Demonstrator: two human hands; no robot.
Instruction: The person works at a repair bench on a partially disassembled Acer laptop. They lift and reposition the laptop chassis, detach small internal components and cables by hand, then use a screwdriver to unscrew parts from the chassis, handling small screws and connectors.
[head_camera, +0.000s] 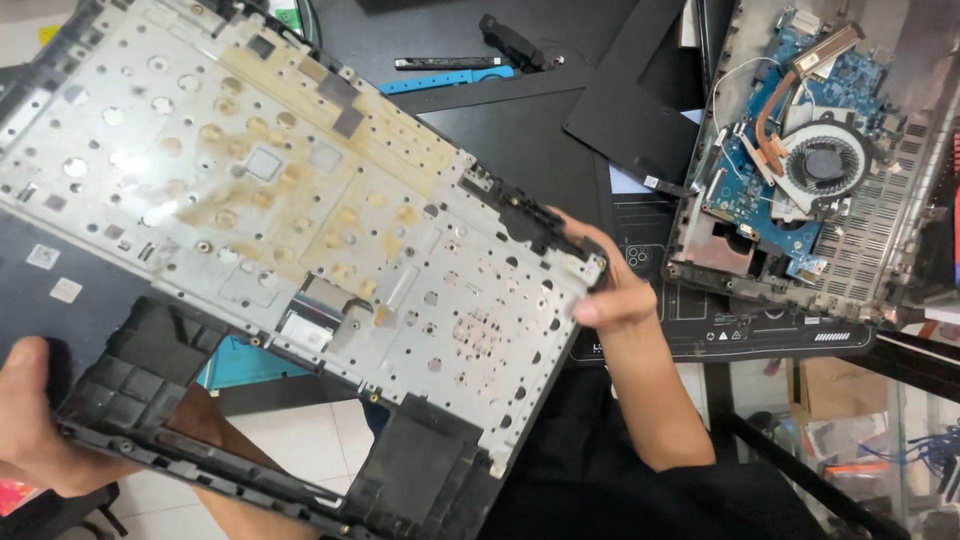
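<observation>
An electronics repair workshop is shown, as is told by the dismantled laptop parts spread over the dark work mat (560, 150) that covers the table. Toward the table's right edge an opened laptop base (800, 170) is laid with its blue circuit board, copper heat pipe and round cooling fan (825, 165) exposed, while loose black panels (630, 110) and a small tool (450, 63) are scattered near the far edge. A stripped keyboard frame (290, 230), metal backing bared, is seen held over the near edge.

Two hands, left (30, 415) and right (610, 285), one laptop palmrest frame (290, 230), one open laptop base (800, 170), one cooling fan (825, 163).
</observation>
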